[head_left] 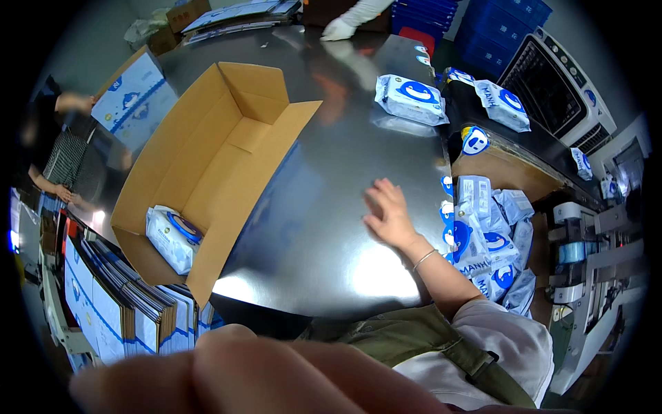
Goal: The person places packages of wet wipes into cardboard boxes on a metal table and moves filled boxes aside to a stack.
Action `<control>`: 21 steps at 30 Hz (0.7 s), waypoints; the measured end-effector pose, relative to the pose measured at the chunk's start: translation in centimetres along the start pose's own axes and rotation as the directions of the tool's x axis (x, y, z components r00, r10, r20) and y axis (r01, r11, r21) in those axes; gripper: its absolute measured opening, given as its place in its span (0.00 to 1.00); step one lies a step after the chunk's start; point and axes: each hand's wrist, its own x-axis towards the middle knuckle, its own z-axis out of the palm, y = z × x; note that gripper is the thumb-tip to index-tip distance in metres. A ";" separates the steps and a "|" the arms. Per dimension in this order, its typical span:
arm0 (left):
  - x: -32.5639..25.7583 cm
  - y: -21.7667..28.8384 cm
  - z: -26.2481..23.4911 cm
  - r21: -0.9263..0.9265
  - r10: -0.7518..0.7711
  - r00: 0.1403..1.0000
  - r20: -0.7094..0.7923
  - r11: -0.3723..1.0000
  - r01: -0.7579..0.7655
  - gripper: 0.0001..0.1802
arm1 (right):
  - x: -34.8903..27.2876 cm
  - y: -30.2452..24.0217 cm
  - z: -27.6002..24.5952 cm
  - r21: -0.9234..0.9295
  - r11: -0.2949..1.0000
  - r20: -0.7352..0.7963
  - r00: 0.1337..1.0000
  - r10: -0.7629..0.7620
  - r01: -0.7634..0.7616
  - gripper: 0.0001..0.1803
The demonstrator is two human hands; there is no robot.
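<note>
My right hand hovers over or rests on the shiny metal table, fingers apart and nothing in them. My left hand looms blurred along the lower edge, very close to the camera; what it may hold is hidden. Left of my right hand, an open cardboard box lies tilted toward me. A white and blue pack of wipes sits in its near end. Another wipes pack lies on the table's far right.
Wipes packs heap in a bin at right, below a dark conveyor carrying several packs. Flattened cartons stand stacked at lower left. A co-worker's hand shows at left, near a printed carton; another person's white-covered hand touches the far edge.
</note>
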 end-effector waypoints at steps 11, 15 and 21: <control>2.5 -0.8 -2.1 -0.104 -0.026 0.988 0.154 0.994 0.042 0.15 | 17.2 11.0 -14.2 -0.554 0.812 -0.372 0.927 -0.045 -0.183 0.45; 3.8 -0.8 -2.9 -0.129 -0.017 0.994 0.109 0.991 0.031 0.17 | 23.9 13.7 -16.9 -0.746 0.627 -0.186 0.974 0.130 -0.226 0.54; 3.0 0.7 -2.2 -0.100 -0.003 1.000 0.017 0.995 0.005 0.21 | 30.2 13.4 -13.7 -0.551 0.814 0.075 0.961 0.267 -0.183 0.60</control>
